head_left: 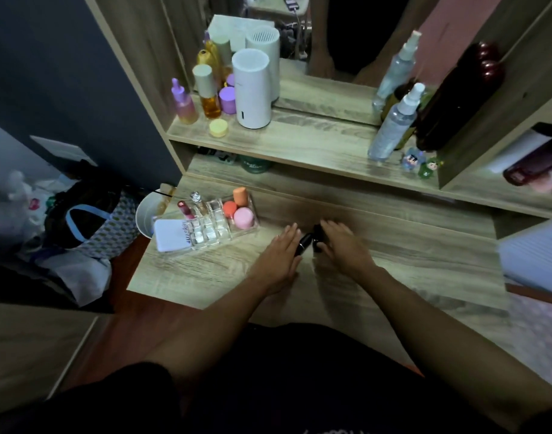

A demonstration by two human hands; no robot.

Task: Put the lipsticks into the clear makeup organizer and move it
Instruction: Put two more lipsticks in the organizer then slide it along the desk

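Observation:
The clear makeup organizer (224, 234) stands on the left of the wooden vanity top. A pink lipstick (184, 209) and a clear-capped tube (197, 200) stand upright in its slots; orange and pink sponges (242, 211) fill its right compartment. Two black lipsticks lie on the table between my hands: one (303, 242) under my left fingers, one (317, 236) at my right fingertips. My left hand (279, 256) lies flat with fingers stretched, touching the first. My right hand (340, 242) curls over the second; whether it grips is hidden.
A white compact (171, 234) leans at the organizer's left end. The raised shelf (299, 142) behind carries bottles, jars, a white cylinder (252, 89) and spray bottles (393, 123). A white bin (148, 216) and bags sit on the floor to the left. A striped pad (534, 255) lies at right.

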